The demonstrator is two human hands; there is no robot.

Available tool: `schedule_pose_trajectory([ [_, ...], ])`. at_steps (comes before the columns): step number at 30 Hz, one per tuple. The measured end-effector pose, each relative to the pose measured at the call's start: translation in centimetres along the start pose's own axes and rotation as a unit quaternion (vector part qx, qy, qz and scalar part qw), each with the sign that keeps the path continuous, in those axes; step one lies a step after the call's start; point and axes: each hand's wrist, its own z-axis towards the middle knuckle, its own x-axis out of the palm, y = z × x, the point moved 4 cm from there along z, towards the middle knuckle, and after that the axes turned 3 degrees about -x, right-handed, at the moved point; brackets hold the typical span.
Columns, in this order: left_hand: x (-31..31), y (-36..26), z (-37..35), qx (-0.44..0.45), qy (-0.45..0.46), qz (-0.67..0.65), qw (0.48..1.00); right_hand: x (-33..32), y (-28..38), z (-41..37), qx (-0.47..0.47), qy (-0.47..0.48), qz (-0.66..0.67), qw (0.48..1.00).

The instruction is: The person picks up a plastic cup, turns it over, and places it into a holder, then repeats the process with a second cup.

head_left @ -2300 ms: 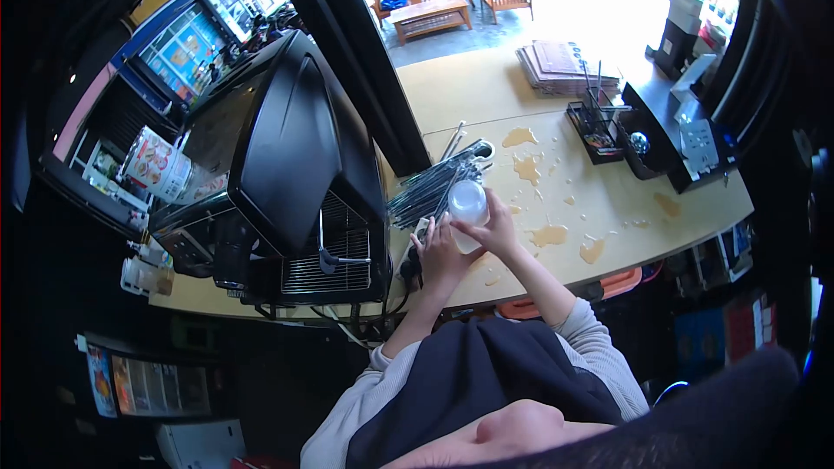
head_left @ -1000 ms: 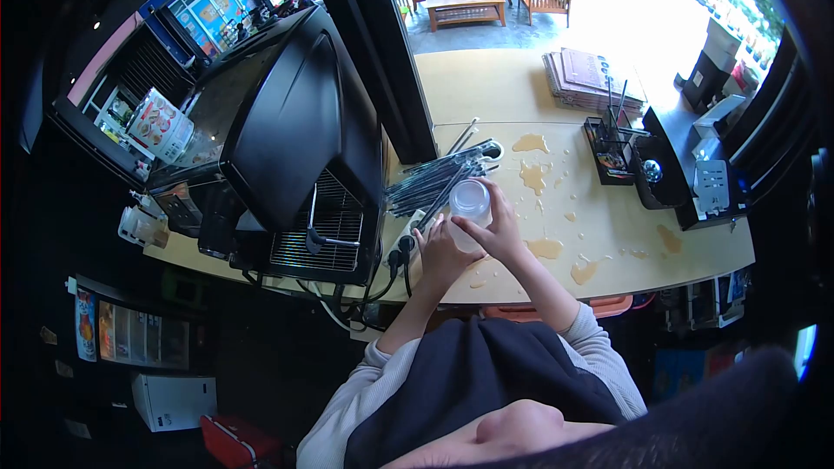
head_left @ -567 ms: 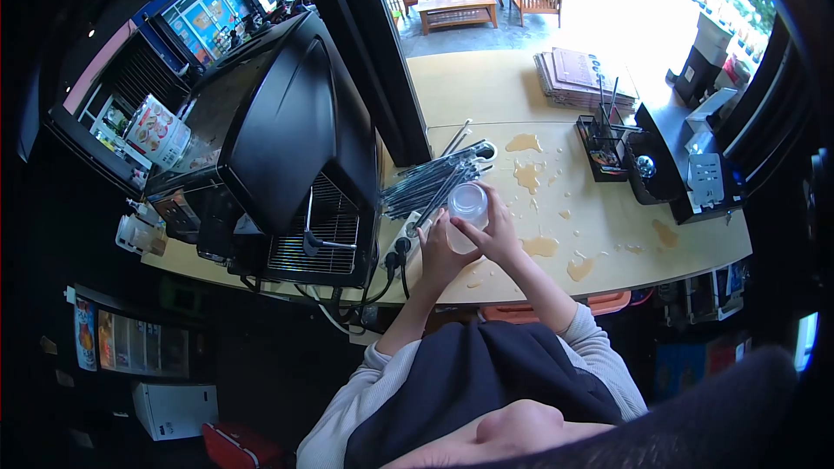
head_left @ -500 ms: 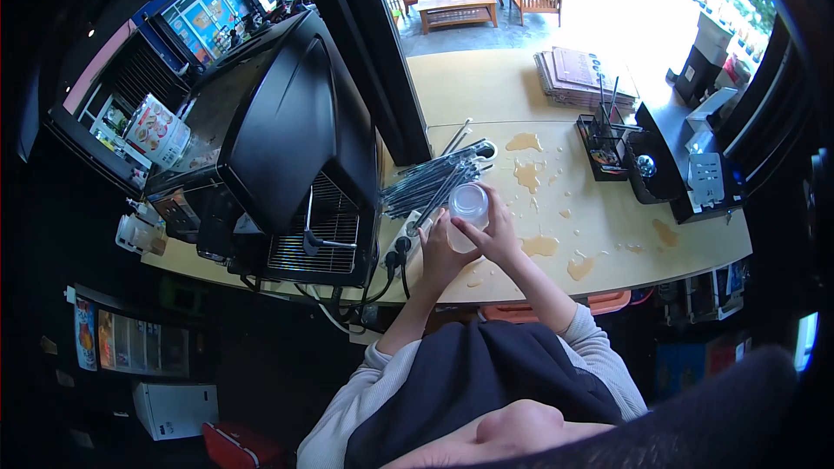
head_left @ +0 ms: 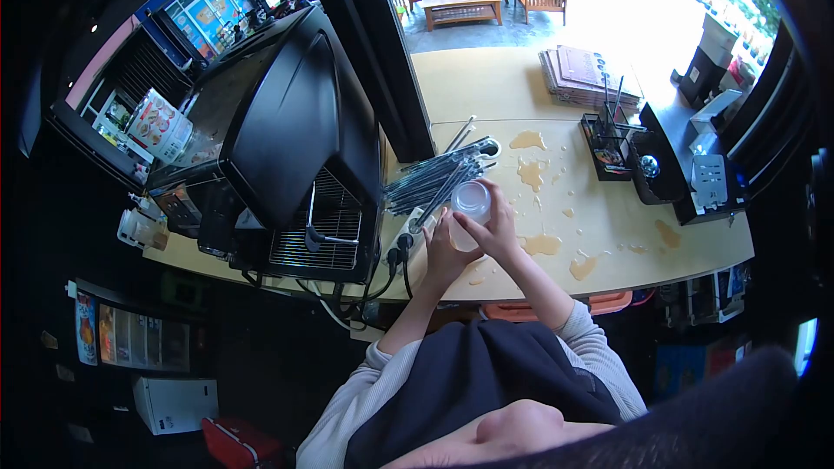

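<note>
A clear plastic cup [head_left: 472, 201] is held between my two hands over the wooden counter, its round opening facing up toward me. My left hand [head_left: 447, 254] has its fingers against the cup's near left side. Wrapped around the right side is my right hand [head_left: 496, 227], its thumb across the front. Just beyond the cup lies a bundle of wrapped black straws [head_left: 432, 181]. Left of my left hand, a white power strip [head_left: 415, 224] holds black plugs [head_left: 404, 244]. Puddles of light brown liquid [head_left: 541, 245] spread over the counter on the right.
A black coffee machine [head_left: 287, 113] fills the left of the counter [head_left: 486, 91], beside a black post [head_left: 373, 52]. Stacked menus [head_left: 578, 74], a black caddy [head_left: 605, 148] and a black basket [head_left: 651, 182] stand to the right. Wooden furniture [head_left: 460, 9] is outside.
The camera view has shifted very slightly. Both hands stay on the cup in nearly the same place.
</note>
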Motion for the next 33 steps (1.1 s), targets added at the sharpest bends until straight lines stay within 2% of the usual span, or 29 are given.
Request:
schedule_pose_trajectory([
  [7, 0.2, 0.2, -0.2, -0.003, -0.008, 0.0, 1.0, 0.1, 0.4, 0.4, -0.002, -0.002, 0.001, 1.0],
  [9, 0.3, 0.2, -0.3, 0.005, -0.004, 0.013, 1.0, -0.3, 0.8, 1.2, -0.019, -0.044, 0.042, 0.998],
  [13, 0.0, -0.7, -0.5, 0.004, -0.031, 0.007, 0.999, -2.1, 4.2, 3.2, -0.037, -0.026, 0.041, 0.998],
  [16, 0.4, -0.8, -0.6, 0.001, -0.048, 0.06, 0.997, -2.9, 4.6, 3.5, -0.048, -0.022, 0.013, 0.998],
  [19, 0.1, -1.4, -1.1, 0.016, -0.082, 0.071, 0.994, -5.0, 4.5, 3.0, -0.09, -0.125, 0.053, 0.987],
  [22, -0.4, -1.9, -1.1, 0.022, -0.076, 0.077, 0.994, -6.9, 4.7, 2.3, -0.113, -0.158, 0.031, 0.98],
  [24, -0.8, -2.2, -1.4, 0.025, -0.06, 0.129, 0.99, -8.2, 4.4, 1.6, -0.104, -0.195, 0.01, 0.975],
  [25, -0.8, -1.8, -1.6, 0.027, -0.06, 0.128, 0.99, -8.6, 4.1, 1.1, -0.105, -0.196, 0.009, 0.975],
  [28, -1.0, -1.3, -2.5, 0.061, -0.058, 0.082, 0.993, -9.1, 2.7, -0.9, -0.009, -0.189, 0.02, 0.982],
  [33, -2.1, -1.0, -4.2, 0.042, -0.052, 0.092, 0.994, -8.5, 2.4, -4.4, 0.034, -0.178, 0.017, 0.983],
])
